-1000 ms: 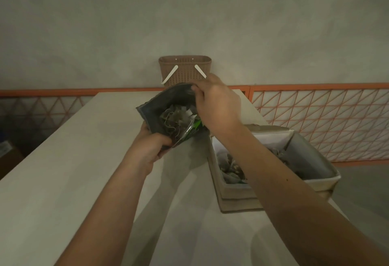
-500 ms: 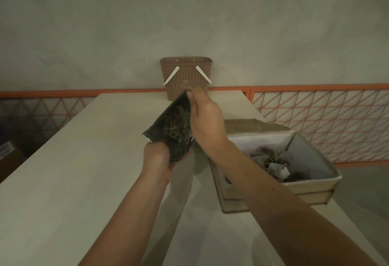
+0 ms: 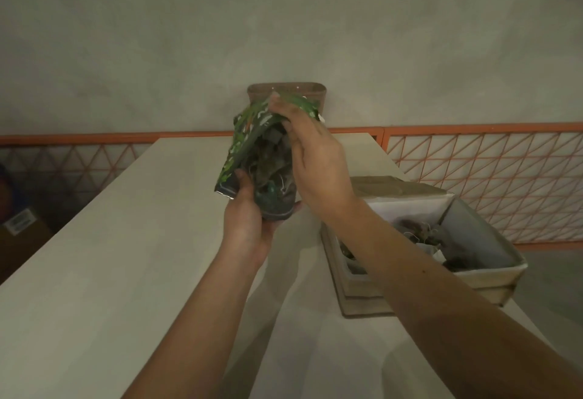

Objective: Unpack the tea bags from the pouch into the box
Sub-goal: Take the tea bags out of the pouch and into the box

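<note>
Gripping the green pouch of tea bags, both hands clamp it beside the part-filled box.

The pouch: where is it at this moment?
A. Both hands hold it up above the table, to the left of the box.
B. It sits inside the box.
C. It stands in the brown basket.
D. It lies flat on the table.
A: the left hand supports the bottom of the pouch and the right hand grips its top, above the table and left of the box.
</note>
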`<action>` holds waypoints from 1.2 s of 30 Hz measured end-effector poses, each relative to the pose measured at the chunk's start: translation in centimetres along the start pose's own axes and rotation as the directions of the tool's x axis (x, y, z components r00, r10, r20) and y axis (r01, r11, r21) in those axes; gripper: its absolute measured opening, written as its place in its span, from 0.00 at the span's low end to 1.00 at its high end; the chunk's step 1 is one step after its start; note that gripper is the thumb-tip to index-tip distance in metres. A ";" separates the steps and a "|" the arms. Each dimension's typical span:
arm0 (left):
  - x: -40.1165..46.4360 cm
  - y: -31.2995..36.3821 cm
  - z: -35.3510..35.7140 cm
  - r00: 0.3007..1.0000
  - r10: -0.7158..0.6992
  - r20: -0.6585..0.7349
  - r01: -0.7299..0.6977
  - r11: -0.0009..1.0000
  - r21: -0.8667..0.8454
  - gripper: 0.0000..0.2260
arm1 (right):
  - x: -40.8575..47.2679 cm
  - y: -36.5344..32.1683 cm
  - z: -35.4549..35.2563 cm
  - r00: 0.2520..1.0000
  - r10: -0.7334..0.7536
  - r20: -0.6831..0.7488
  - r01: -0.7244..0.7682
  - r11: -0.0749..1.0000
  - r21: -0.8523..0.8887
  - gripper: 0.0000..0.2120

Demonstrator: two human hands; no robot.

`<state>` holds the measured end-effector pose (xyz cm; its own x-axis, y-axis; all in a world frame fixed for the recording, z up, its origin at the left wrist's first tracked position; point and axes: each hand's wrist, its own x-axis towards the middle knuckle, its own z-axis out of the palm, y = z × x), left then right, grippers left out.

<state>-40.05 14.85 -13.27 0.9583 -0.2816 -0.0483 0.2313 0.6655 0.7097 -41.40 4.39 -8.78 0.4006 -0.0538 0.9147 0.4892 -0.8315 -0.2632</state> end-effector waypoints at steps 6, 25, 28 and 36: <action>0.4 -0.6 -0.4 0.997 -0.060 0.040 0.062 0.996 -0.065 0.16 | -0.5 0.7 -0.3 0.999 -0.020 0.044 0.020 1.000 -0.016 0.20; -1.1 -1.6 -1.1 0.962 -0.274 -0.016 0.269 0.953 -0.142 0.10 | -3.3 1.6 -2.5 0.954 0.188 0.233 -0.160 0.978 -0.133 0.16; -1.1 -1.7 -1.5 0.960 -0.280 -0.023 0.276 0.954 -0.120 0.12 | -4.2 0.6 -3.5 0.894 0.302 0.332 -0.298 0.952 -0.062 0.14; -1.5 -1.5 -1.2 0.961 -0.275 -0.013 0.273 0.959 -0.071 0.12 | -6.1 -0.4 -3.4 0.857 0.202 0.474 0.041 0.890 -0.454 0.19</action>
<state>-41.62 15.11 -15.16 0.8600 -0.4447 -0.2503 0.4955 0.6103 0.6180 -46.68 3.20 -13.16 0.8094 0.0478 0.5853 0.0999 -0.9934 -0.0571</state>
